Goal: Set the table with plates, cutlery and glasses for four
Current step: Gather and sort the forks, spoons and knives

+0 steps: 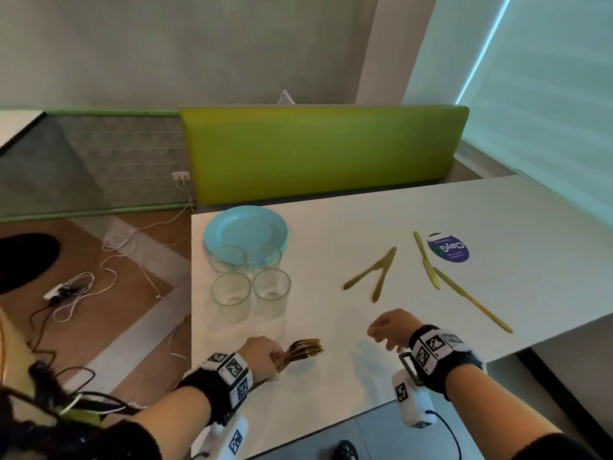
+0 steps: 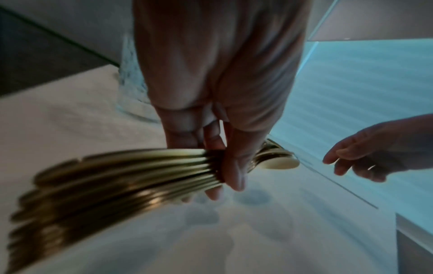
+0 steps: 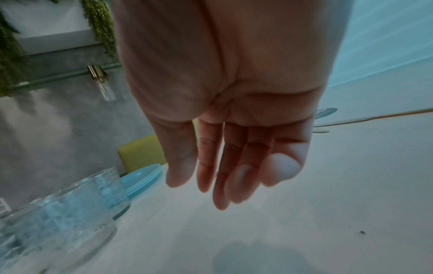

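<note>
My left hand (image 1: pixel 265 351) grips a bundle of gold cutlery (image 1: pixel 300 351) just above the white table (image 1: pixel 348 376) near its front edge; the wrist view shows my fingers (image 2: pixel 230 166) wrapped round the fanned gold handles (image 2: pixel 117 176). My right hand (image 1: pixel 386 328) hovers to the right with relaxed fingers (image 3: pixel 220 166), holding nothing. Several gold knives (image 1: pixel 374 272) lie on the table's right half. A stack of light blue plates (image 1: pixel 245 227) sits at the back left, with several clear glasses (image 1: pixel 250 285) in front of it.
A round blue sticker (image 1: pixel 447 247) lies by the far knives. A green bench back (image 1: pixel 318 151) runs behind the table. Cables and a charger (image 1: pixel 66 290) lie on the wooden floor to the left. The table's near edge (image 1: pixel 381 408) is close to my wrists.
</note>
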Available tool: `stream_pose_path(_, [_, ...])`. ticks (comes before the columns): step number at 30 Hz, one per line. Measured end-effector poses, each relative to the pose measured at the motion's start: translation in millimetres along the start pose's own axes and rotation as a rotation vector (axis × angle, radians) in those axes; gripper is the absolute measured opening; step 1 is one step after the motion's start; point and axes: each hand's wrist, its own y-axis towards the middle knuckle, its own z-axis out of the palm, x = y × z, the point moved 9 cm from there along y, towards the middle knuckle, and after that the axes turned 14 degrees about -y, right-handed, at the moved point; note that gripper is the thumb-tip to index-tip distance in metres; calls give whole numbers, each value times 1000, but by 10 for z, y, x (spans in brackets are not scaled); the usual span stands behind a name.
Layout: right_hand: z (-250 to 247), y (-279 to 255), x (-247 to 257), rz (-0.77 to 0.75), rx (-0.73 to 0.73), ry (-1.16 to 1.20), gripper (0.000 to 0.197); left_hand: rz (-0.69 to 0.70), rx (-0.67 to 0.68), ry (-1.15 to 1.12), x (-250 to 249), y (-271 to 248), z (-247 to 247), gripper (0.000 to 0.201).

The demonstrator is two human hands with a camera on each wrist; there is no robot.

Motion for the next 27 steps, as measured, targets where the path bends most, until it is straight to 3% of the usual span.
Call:
stream_pose_path(4, [92,-23,104,-9,-2,-66,22,-30,-28,159,216,-2,-104,35])
stream_pose_path(7, [128,-17,182,-22,-8,-117,17,-34,-56,187,312,18,-168,34])
stream_pose_path(12, [105,19,209,-26,-30,-138,25,23,-107,234,302,71,-238,28])
stream_pose_path(18, [125,45,83,6,-29,-132,25,91,-134,184,235,168,-325,42])
stream_pose_path(27, [-23,98,-63,25,-47,-136,24,42,-125,318,216,204,-368,50])
